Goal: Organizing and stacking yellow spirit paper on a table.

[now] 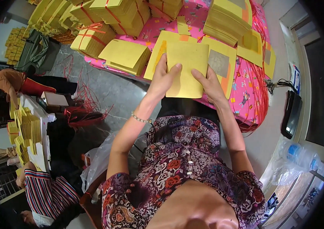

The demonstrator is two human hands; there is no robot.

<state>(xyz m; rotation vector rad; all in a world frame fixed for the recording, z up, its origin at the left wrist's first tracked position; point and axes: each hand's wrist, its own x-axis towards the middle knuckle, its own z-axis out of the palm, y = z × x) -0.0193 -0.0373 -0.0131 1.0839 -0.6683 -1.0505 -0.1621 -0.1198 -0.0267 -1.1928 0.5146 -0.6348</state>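
Note:
Between my two hands is a folded yellow paper sheet (186, 68), upright and close to the table's near edge. My left hand (164, 79) grips its left side, thumb on the front and the other fingers partly hidden. On the right side my right hand (210, 84) pinches it the same way. Just behind lie flat yellow sheets with orange bands and a silver-grey patch (220, 63). To the left rests a pile of folded yellow sheets (125, 55). Whether I hold one sheet or several is hard to see.
Bundles of yellow paper tied with red ribbon (93, 39) and a tall paper stack (226, 24) stand on the pink patterned table (246, 87). Loose red ribbons (260, 103) hang down its right side. Left, people work at another table with yellow paper stacks (30, 126).

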